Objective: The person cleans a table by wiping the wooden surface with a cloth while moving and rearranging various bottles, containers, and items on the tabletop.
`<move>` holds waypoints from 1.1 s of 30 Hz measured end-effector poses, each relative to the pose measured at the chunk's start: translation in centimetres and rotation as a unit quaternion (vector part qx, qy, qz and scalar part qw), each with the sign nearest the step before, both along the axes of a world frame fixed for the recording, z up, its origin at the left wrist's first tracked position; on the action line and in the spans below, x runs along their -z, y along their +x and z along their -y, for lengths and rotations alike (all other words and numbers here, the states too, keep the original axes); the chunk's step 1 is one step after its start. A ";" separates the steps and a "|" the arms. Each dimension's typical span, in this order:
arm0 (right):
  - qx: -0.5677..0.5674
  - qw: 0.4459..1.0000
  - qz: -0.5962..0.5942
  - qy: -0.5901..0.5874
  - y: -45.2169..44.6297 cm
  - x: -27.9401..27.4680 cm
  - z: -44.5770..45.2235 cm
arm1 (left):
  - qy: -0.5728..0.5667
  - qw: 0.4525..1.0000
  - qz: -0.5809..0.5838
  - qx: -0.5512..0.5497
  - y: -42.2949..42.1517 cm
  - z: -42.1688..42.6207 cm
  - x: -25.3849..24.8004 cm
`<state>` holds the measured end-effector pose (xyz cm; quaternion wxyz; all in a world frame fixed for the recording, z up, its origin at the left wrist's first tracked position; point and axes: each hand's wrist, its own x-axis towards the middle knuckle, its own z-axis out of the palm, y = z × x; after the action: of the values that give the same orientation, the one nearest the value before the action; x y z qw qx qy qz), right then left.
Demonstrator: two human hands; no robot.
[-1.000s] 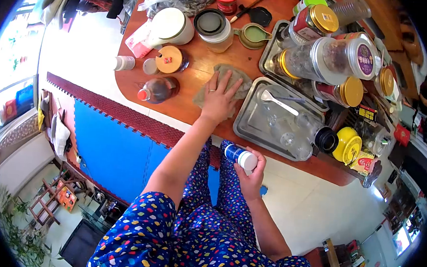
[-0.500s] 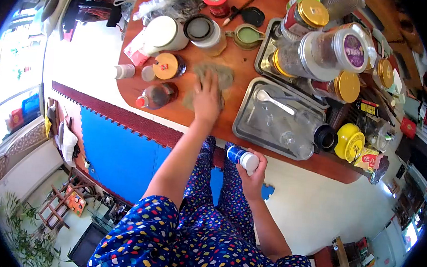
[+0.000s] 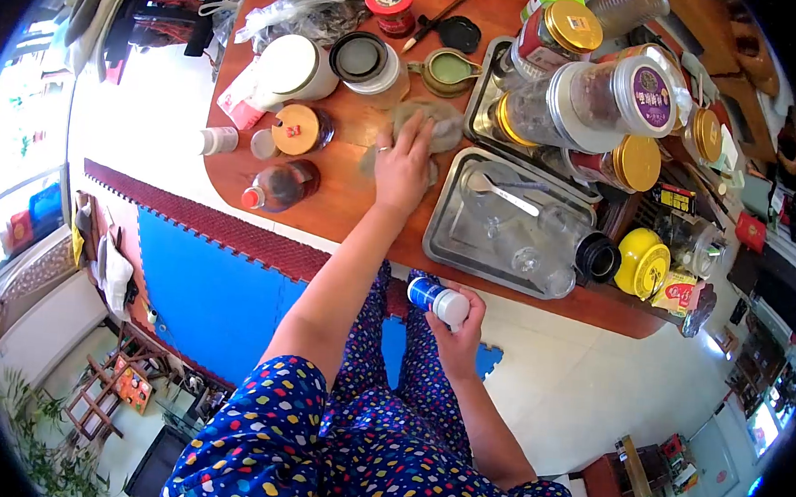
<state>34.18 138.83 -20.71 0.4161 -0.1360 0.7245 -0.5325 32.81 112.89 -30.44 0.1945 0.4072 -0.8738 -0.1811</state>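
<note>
My left hand (image 3: 403,171) presses down on a grey-green cloth (image 3: 442,128) on the wooden table (image 3: 346,204), its fingers laid over the bunched fabric. Some cloth sticks out past the fingertips and on both sides of the hand. Below the table's near edge, my right hand (image 3: 459,334) is wrapped around a small white bottle with a blue label (image 3: 425,293). The bottle is tilted and its white cap points toward the palm side. To the left of the cloth lies a dark bottle with a red cap (image 3: 283,185), and near it stands a wooden-lidded jar (image 3: 298,131).
On the right, a metal tray (image 3: 448,242) holds a white spoon (image 3: 502,193) and clear bottles. Behind it, several lidded jars (image 3: 636,163) crowd together. A white jar (image 3: 295,67), an open-topped jar (image 3: 373,65) and a green cup (image 3: 450,68) stand at the back.
My left hand and the cloth have slid to the right across the table, toward the tray. My right hand still holds the white bottle, slightly lower and further left in view.
</note>
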 end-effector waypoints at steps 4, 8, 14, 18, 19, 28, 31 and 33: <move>0.002 1.000 -0.007 0.014 0.4 -0.2 -1.0 | 0.048 0.998 0.011 0.035 -3.1 0.9 -0.6; -0.011 1.000 -0.013 0.016 0.5 0.0 -1.2 | 0.074 0.992 0.104 0.011 -4.4 1.1 -0.2; -0.007 1.000 0.011 -0.004 0.7 0.5 -0.8 | 0.055 0.987 0.145 0.029 -2.8 0.8 0.5; -0.020 1.000 0.003 -0.010 0.3 -0.2 0.2 | 0.100 0.977 0.156 0.107 3.8 -3.2 -1.5; -0.023 1.000 -0.003 -0.009 0.3 -0.3 0.3 | 0.101 0.977 0.156 0.107 5.7 -4.6 -1.5; -0.020 1.000 -0.003 0.014 0.9 0.0 -0.7 | 0.050 0.987 0.131 0.082 4.7 -2.2 -0.7; -0.013 1.000 -0.002 0.017 0.9 -0.2 -0.7 | 0.041 0.989 0.125 0.064 1.0 1.3 -0.3; -0.017 1.000 -0.001 0.020 1.0 -0.1 -0.8 | 0.040 0.989 0.133 0.055 -0.4 2.4 0.2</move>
<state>35.15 139.62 -20.61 0.4272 -0.1400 0.7329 -0.5106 32.45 110.46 -30.63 0.0497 0.3870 -0.9048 -0.1707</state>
